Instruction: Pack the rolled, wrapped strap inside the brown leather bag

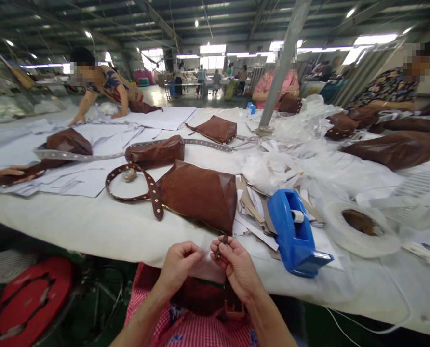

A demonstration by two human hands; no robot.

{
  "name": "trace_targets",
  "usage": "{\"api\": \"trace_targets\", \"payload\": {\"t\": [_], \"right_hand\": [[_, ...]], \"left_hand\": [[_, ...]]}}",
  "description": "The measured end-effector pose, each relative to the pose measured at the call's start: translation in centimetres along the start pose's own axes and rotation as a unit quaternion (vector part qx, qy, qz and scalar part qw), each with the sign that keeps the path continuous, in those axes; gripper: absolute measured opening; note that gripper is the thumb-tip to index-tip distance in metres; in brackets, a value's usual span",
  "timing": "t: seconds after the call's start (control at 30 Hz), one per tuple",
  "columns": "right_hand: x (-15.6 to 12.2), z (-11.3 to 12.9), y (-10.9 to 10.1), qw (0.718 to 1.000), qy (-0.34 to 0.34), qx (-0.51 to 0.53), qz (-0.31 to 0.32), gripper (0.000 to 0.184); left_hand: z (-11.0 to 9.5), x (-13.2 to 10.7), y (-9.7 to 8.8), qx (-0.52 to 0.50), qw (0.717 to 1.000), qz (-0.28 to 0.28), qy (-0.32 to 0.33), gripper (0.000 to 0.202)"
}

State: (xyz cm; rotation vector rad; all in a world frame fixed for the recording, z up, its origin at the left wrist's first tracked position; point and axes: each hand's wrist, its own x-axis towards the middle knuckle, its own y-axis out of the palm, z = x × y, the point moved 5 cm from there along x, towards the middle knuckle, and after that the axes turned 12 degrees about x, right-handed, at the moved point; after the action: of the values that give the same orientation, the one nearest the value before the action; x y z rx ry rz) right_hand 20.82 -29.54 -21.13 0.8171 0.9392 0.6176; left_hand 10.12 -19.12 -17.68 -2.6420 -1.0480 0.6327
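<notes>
A brown leather bag lies on the table just beyond my hands, with a zip along its near edge and a studded strap curling off to its left. Between the thumb and fingers of my right hand is a small dark brown leather tab at the bag's near right corner. My left hand is closed in a pinch beside it, a small gap apart. Whatever its fingertips hold is too small to tell. Below my right hand, a brown strap with a buckle hangs at my lap.
A blue tape dispenser stands right of the bag, near paper strips and a large tape roll. More brown bags and clear plastic lie beyond. Co-workers handle bags around the table; another person's hand reaches in at left.
</notes>
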Motion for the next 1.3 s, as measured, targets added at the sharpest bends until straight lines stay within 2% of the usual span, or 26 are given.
{"api": "trace_targets", "payload": {"t": [0.13, 0.23, 0.53, 0.8, 1.1, 1.3], "right_hand": [[0.3, 0.1, 0.0, 0.999, -0.001, 0.033, -0.016, 0.04], [0.5, 0.1, 0.1, 0.999, -0.015, 0.039, -0.023, 0.04], [0.5, -0.2, 0.2, 0.999, -0.044, 0.011, -0.023, 0.04], [0.4, -0.5, 0.2, 0.998, -0.066, -0.008, -0.015, 0.041], [0.3, -0.7, 0.1, 0.997, -0.067, -0.026, -0.005, 0.039], [0.3, -0.4, 0.3, 0.999, -0.034, -0.043, 0.0, 0.038]], "left_hand": [[1.0, -0.1, 0.5, -0.062, 0.995, 0.029, -0.079, 0.023], [1.3, -0.3, 1.0, -0.055, 0.991, 0.054, -0.114, 0.022], [1.0, -0.7, 2.3, -0.019, 0.988, 0.091, -0.124, 0.02], [1.2, -0.8, 2.1, -0.052, 0.987, 0.081, -0.13, 0.021], [1.2, -1.2, 2.6, -0.108, 0.979, 0.089, -0.147, 0.028], [1.2, -1.2, 2.6, -0.12, 0.979, 0.087, -0.14, 0.037]]}}
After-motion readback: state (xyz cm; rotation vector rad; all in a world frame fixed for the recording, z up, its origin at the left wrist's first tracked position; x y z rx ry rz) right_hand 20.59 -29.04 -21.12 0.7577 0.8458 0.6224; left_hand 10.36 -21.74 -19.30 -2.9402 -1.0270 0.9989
